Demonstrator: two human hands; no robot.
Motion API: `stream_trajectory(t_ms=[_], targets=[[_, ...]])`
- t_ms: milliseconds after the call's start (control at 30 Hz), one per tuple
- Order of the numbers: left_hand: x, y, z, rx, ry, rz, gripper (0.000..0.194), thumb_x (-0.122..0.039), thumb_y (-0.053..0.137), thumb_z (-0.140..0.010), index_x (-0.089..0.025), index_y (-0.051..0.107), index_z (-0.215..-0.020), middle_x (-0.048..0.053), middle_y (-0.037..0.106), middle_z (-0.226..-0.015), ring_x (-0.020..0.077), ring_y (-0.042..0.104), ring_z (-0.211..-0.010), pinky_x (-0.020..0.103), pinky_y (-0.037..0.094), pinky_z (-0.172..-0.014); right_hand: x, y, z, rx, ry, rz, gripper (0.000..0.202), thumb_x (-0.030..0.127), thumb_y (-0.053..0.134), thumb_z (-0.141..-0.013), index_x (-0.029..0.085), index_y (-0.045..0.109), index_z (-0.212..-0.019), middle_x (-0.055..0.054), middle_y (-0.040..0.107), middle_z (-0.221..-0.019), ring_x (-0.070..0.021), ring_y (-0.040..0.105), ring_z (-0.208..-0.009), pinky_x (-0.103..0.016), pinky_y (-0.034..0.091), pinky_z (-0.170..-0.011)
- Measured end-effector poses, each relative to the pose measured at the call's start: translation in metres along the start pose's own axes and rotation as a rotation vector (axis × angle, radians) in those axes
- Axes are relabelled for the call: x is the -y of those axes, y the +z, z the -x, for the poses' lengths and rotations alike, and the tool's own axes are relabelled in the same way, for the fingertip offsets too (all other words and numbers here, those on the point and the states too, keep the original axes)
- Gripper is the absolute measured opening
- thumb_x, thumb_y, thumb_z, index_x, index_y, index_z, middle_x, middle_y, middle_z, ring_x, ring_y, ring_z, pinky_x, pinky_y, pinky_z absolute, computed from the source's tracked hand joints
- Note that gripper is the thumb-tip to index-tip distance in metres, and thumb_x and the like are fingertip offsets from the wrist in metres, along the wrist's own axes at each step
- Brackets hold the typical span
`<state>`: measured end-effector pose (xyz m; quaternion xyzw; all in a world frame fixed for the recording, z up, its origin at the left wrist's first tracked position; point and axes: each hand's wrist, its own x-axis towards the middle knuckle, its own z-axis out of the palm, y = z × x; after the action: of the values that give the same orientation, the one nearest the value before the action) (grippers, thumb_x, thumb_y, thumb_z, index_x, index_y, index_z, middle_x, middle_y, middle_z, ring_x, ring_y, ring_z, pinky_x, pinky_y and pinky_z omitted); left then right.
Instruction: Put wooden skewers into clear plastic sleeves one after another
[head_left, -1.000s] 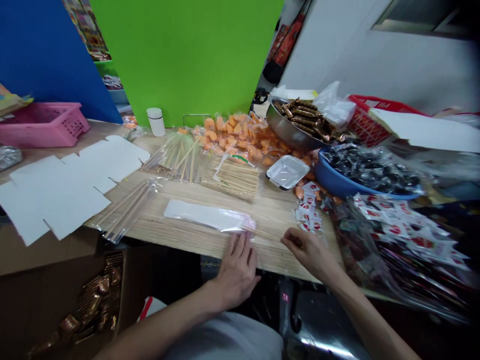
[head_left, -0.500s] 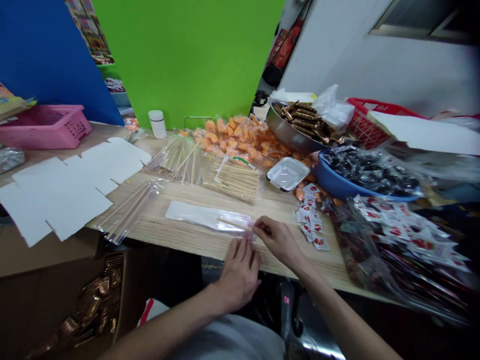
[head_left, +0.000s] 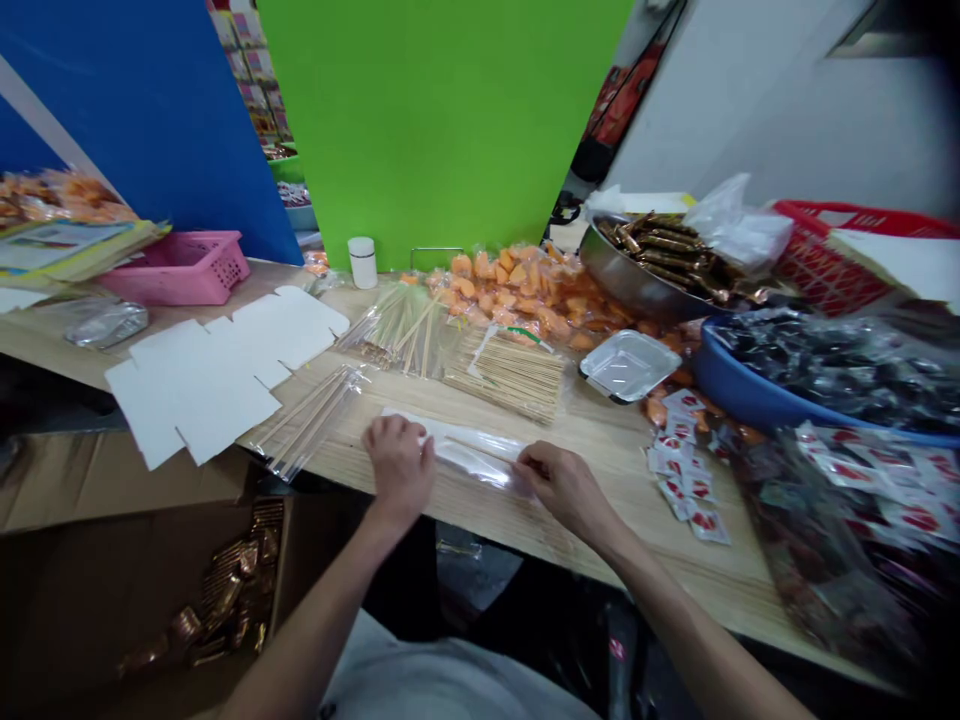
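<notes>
A long, narrow clear plastic bag (head_left: 491,473) lies over a white strip at the table's front edge. Inside the bag shows a thin wooden stick (head_left: 476,450), running toward my right hand (head_left: 562,485). That hand pinches at the bag's right end, with the stick's end hidden under its fingers. My left hand (head_left: 399,462) rests on the left end of the bag, fingers bent together over it. Beyond my hands lie a pack of wooden sticks (head_left: 517,372) and a bundle of loose sticks (head_left: 409,325). A few bagged sticks (head_left: 311,420) lie left of my left hand.
White cut card sheets (head_left: 202,385) and a pink basket (head_left: 187,270) are at left. Orange wrapped pieces (head_left: 517,290), a foil tray (head_left: 628,365), a metal bowl (head_left: 637,275), a blue basin (head_left: 739,385) and small sachets (head_left: 686,465) sit beyond and right. A cardboard box (head_left: 97,560) stands below left.
My left hand has moved from the bag's right end to its left end. My right hand stays at the right end. The head view has turned left.
</notes>
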<state>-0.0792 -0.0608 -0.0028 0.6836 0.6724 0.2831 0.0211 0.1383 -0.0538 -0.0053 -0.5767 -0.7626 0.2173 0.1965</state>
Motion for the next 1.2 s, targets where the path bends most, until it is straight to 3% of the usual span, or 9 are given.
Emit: stream_trajectory(t_ms=[133, 367, 533, 767, 867, 967, 1067, 1133, 1200], targets=[[0.026, 0.005, -0.029, 0.138, -0.072, -0.136, 0.01, -0.021, 0.055, -0.075, -0.017, 0.062, -0.069, 0.009, 0.058, -0.086, 0.0278, 0.045, -0.094, 0.043, 0.031, -0.08, 0.002, -0.003, -0.004, -0.022, -0.006, 0.029, 0.021, 0.028, 0.047, -0.079, 0.019, 0.061, -0.068, -0.004, 0.061, -0.065, -0.0157, 0.054, -0.06, -0.025, 0.035, -0.056], [0.022, 0.012, -0.026, 0.147, -0.042, -0.134, 0.012, -0.016, 0.052, -0.074, -0.017, 0.06, -0.066, 0.008, 0.06, -0.083, 0.0255, 0.045, -0.091, 0.04, 0.029, -0.076, -0.006, -0.032, 0.007, -0.037, -0.011, 0.171, 0.02, 0.027, 0.047, -0.081, 0.02, 0.061, -0.068, -0.004, 0.062, -0.069, -0.0165, 0.055, -0.061, -0.027, 0.032, -0.056], [0.022, 0.01, -0.028, 0.182, -0.008, -0.128, 0.012, -0.017, 0.051, -0.076, -0.017, 0.059, -0.067, 0.008, 0.06, -0.084, 0.0259, 0.046, -0.091, 0.041, 0.028, -0.077, -0.009, -0.039, 0.016, -0.054, -0.001, 0.162, 0.019, 0.029, 0.048, -0.083, 0.02, 0.059, -0.07, -0.004, 0.062, -0.071, -0.0171, 0.056, -0.062, -0.027, 0.034, -0.057], [0.025, 0.005, -0.029, 0.199, -0.012, -0.122, 0.018, -0.016, 0.046, -0.08, -0.017, 0.06, -0.07, 0.009, 0.062, -0.086, 0.0252, 0.048, -0.092, 0.04, 0.029, -0.079, -0.003, -0.076, 0.021, -0.238, -0.025, 0.21, 0.022, 0.032, 0.048, -0.083, 0.021, 0.057, -0.067, -0.005, 0.06, -0.069, -0.0187, 0.055, -0.064, -0.029, 0.034, -0.058], [0.014, -0.011, -0.031, 0.088, -0.021, -0.013, 0.021, -0.022, 0.042, -0.085, -0.017, 0.062, -0.08, 0.008, 0.064, -0.092, 0.0245, 0.05, -0.094, 0.041, 0.029, -0.083, 0.001, -0.084, 0.026, -0.145, -0.055, 0.18, 0.022, 0.031, 0.048, -0.084, 0.021, 0.057, -0.066, -0.005, 0.06, -0.069, -0.0183, 0.055, -0.064, -0.029, 0.035, -0.058], [-0.014, -0.037, -0.029, -0.011, 0.157, 0.13, 0.023, -0.029, 0.043, -0.086, -0.016, 0.06, -0.096, 0.009, 0.062, -0.104, 0.0246, 0.048, -0.103, 0.042, 0.027, -0.091, 0.014, -0.077, 0.034, 0.031, -0.114, 0.134, 0.023, 0.03, 0.046, -0.085, 0.022, 0.06, -0.07, -0.005, 0.06, -0.072, -0.0172, 0.055, -0.065, -0.028, 0.036, -0.059], [-0.045, -0.053, -0.018, 0.322, 0.503, 0.336, 0.018, -0.027, 0.046, -0.085, -0.017, 0.062, -0.085, 0.006, 0.065, -0.088, 0.021, 0.056, -0.087, 0.033, 0.035, -0.082, 0.033, -0.066, 0.042, 0.139, -0.194, 0.096, 0.025, 0.029, 0.043, -0.088, 0.022, 0.063, -0.074, -0.006, 0.06, -0.076, -0.0167, 0.056, -0.067, -0.027, 0.037, -0.06], [-0.058, -0.053, -0.006, 0.528, 0.565, 0.471, 0.02, -0.023, 0.046, -0.085, -0.019, 0.061, -0.072, 0.002, 0.064, -0.07, 0.0159, 0.055, -0.066, 0.025, 0.037, -0.065, 0.041, -0.063, 0.046, 0.168, -0.226, 0.092, 0.027, 0.029, 0.043, -0.089, 0.022, 0.064, -0.074, -0.006, 0.06, -0.075, -0.0166, 0.056, -0.067, -0.027, 0.036, -0.06], [-0.061, -0.045, 0.006, 0.634, 0.526, 0.548, 0.026, -0.018, 0.045, -0.085, -0.019, 0.057, -0.062, 0.0, 0.058, -0.057, 0.0127, 0.049, -0.052, 0.022, 0.031, -0.053, 0.041, -0.066, 0.048, 0.146, -0.232, 0.101, 0.023, 0.032, 0.046, -0.088, 0.022, 0.064, -0.079, -0.006, 0.061, -0.076, -0.0173, 0.057, -0.069, -0.027, 0.037, -0.061]])
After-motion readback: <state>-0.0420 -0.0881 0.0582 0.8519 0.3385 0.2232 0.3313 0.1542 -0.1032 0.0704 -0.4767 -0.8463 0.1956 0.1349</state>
